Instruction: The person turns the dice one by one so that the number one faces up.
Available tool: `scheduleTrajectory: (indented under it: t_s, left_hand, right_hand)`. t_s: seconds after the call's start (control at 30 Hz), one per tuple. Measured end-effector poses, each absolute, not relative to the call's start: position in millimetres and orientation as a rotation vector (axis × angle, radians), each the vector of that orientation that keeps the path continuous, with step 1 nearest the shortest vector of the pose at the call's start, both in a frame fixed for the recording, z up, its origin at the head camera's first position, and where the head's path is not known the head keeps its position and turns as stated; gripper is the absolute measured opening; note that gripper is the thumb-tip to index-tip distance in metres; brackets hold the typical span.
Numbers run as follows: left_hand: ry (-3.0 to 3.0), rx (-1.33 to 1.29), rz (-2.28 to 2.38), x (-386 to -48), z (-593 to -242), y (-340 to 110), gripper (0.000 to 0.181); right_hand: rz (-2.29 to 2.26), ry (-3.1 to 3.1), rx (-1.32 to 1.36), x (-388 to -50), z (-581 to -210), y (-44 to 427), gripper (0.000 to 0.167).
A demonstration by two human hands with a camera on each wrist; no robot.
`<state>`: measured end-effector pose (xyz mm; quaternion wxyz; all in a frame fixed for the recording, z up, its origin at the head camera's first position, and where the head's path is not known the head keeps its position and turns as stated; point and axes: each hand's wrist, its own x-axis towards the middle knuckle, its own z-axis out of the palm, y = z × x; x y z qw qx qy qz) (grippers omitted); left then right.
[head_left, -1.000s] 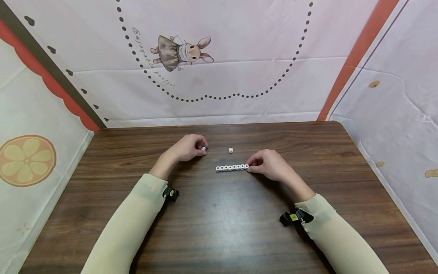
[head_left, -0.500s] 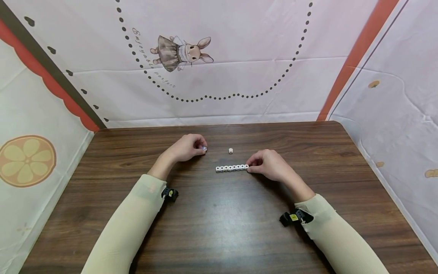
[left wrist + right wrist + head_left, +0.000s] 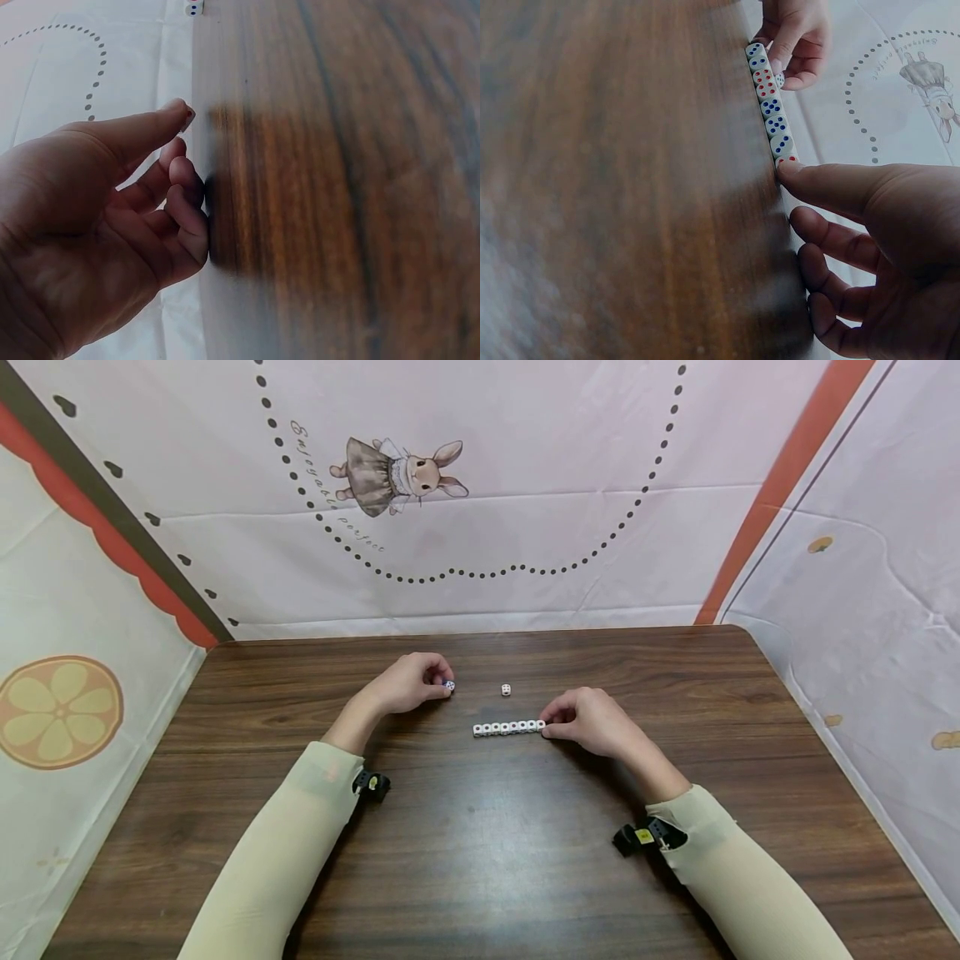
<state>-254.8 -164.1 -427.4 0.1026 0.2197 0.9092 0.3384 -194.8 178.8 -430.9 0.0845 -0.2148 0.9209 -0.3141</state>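
Several white dice form a straight row [image 3: 508, 727] on the brown table, standing side by side; blue and red pips show along its side in the right wrist view. At the row's right end my right hand [image 3: 592, 720] pinches the last die [image 3: 786, 161] between thumb and fingers. To the upper left of the row, my left hand [image 3: 408, 683] holds one die [image 3: 449, 686] between thumb and fingertips, close to the table; only a corner of it shows in the left wrist view. A single loose die [image 3: 506, 690] lies behind the row, between the two hands.
The wood-grain table [image 3: 480, 860] ends at a back edge just beyond the left hand. A pale printed cloth [image 3: 525, 527] with a rabbit drawing hangs behind it, and similar cloth hangs at both sides. Black wrist cameras [image 3: 372, 785] are strapped over the sleeves.
The die in my left hand has turned between the fingers and shows a different face. The right hand, the row and the loose die look the same.
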Motion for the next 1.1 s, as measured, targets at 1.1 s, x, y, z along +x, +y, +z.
scheduleTrajectory:
  t_s: [1.1]
  left_hand:
    - [2.705,0.614,0.984,-256.1,-428.7,-162.5,0.019]
  right_hand:
    - [-0.929,2.759,-0.660,-194.3,-429.7,179.2,0.009]
